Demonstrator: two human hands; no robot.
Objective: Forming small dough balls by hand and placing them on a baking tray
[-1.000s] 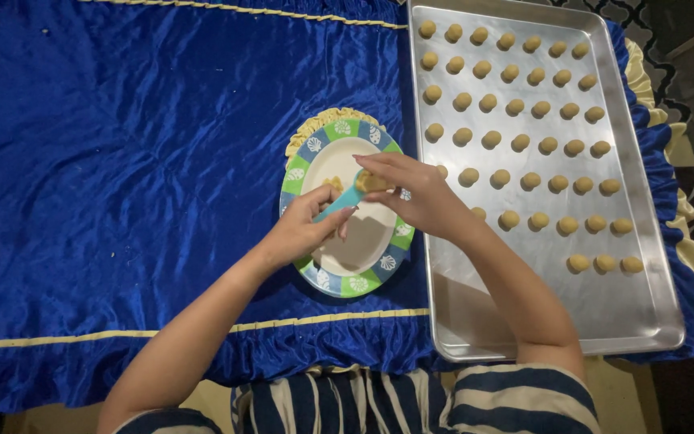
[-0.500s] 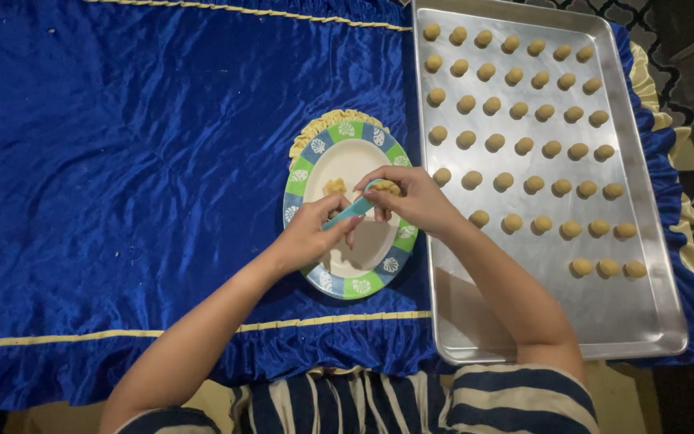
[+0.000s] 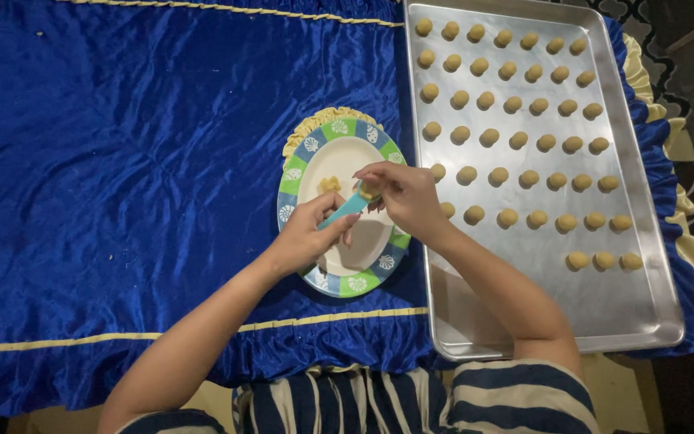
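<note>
I saw a glossy blue velvet-like cloth (image 3: 122,161) with sheen on its folds, a brushed, dull-shining metal baking tray (image 3: 524,297), matt, doughy balls (image 3: 508,217) on it, a smooth glazed plate (image 3: 339,153), and a smooth turquoise plastic-looking tool (image 3: 345,209).

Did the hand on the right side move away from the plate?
No. The right hand stays over the plate's right part, beside the tray, pinching dough at the blue tool.

A blue velvet cloth (image 3: 122,161) with gold trim covers the desk. At the right of the frame lies a metal tray (image 3: 644,241) with rows of small dough balls (image 3: 487,137).
</note>
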